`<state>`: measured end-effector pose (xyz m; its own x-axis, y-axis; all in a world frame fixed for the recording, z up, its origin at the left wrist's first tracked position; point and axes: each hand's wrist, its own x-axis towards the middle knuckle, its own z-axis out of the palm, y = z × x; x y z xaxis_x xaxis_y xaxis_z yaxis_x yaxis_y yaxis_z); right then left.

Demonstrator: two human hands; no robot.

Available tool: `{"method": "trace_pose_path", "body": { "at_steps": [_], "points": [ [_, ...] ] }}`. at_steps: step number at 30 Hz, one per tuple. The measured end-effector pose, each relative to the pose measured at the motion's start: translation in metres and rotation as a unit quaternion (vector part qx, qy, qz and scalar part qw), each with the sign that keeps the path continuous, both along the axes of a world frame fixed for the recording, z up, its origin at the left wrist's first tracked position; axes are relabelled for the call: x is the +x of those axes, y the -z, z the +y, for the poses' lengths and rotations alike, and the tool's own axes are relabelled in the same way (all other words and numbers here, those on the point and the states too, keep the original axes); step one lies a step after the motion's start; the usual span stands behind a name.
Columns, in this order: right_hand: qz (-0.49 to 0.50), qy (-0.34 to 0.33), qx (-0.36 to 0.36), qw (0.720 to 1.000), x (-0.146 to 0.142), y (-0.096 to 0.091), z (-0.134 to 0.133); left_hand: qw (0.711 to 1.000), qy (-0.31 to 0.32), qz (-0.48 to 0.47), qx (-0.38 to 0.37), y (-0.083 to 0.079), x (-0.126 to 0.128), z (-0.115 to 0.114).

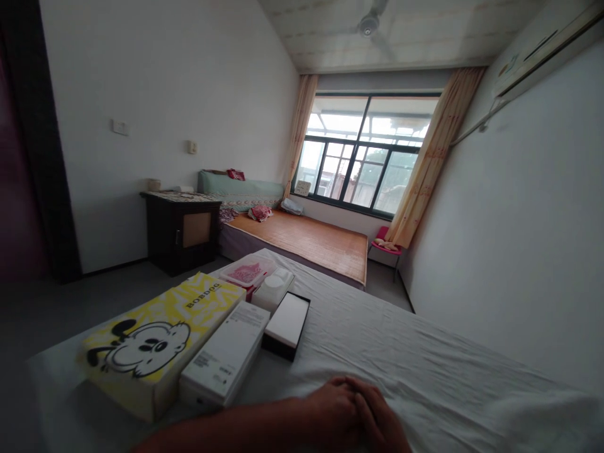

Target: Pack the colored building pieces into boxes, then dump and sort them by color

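My left hand (328, 402) rests on the white sheet at the bottom of the head view, its forearm reaching in from the lower left. My right hand (377, 412) overlaps its fingers, so the two are folded together. Both look closed, and no object shows in either. Left of them lies a long white box (226, 352) with printed labels. Beside that is a yellow and white BOBDOG box (155, 340) with a cartoon dog face. Farther back sits an open black tray-like box with a white box (287, 319) inside it.
A white container with a round lid (276, 283) and a clear-lidded box with pink contents (245, 272) stand behind the boxes. Beyond the white sheet (406, 358) are a mat-covered bed (321, 239), a dark cabinet (182, 233) and a pink chair (387, 242).
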<state>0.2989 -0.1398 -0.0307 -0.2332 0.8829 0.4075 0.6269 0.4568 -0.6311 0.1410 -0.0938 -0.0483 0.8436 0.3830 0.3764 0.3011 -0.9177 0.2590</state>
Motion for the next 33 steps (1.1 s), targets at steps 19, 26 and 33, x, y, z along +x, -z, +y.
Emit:
{"method": "trace_pose_path", "body": {
  "at_steps": [19,26,33],
  "points": [
    [-0.14,-0.041,-0.018,0.989,-0.019,-0.015,0.006,0.993,-0.095,0.028,0.065,-0.095,-0.136,-0.105],
    [-0.223,-0.021,0.148,0.963,-0.114,-0.054,0.023,0.95,-0.268,-0.141,0.075,-0.092,-0.204,-0.16],
    [-0.318,0.009,0.125,0.94,-0.148,-0.037,0.054,0.909,-0.373,-0.135,0.127,-0.078,-0.228,-0.17]
  ]
}}
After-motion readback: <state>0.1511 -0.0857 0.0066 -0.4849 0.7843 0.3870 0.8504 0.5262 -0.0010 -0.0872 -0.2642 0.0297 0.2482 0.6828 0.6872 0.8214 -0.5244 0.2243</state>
